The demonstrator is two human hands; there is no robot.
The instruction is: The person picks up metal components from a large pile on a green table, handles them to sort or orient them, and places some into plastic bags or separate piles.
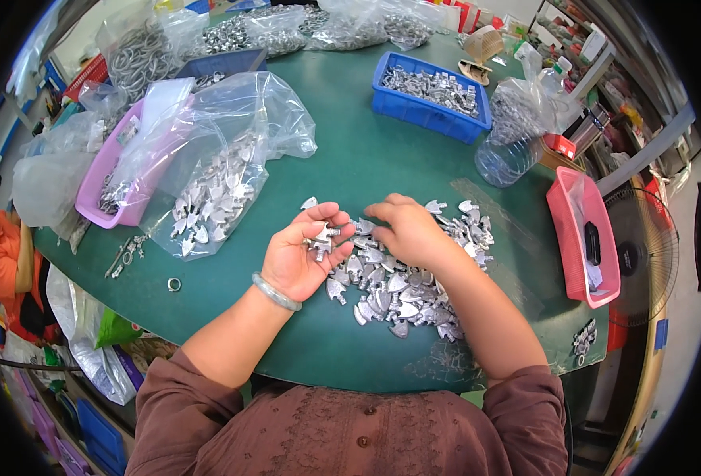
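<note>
My left hand (296,252) is turned palm up, its fingers curled around several small silver metal parts (323,238) with pointed heads and short stems. A pale bangle circles that wrist. Close by on the right, my right hand (411,230) reaches over a loose pile of the same arrowhead-shaped metal parts (398,293). Its fingers are bent and drawn together at the pile's far left edge; whatever is between the fingertips is hidden. One single metal part (309,203) lies just beyond my left fingertips.
A clear plastic bag (231,174) of similar parts lies left, against a lilac basket (88,190). A blue bin (434,119) of metal pieces stands far right of centre. At the right are a pink basket (565,230) and a fan (644,254). Another person (5,262) sits far left.
</note>
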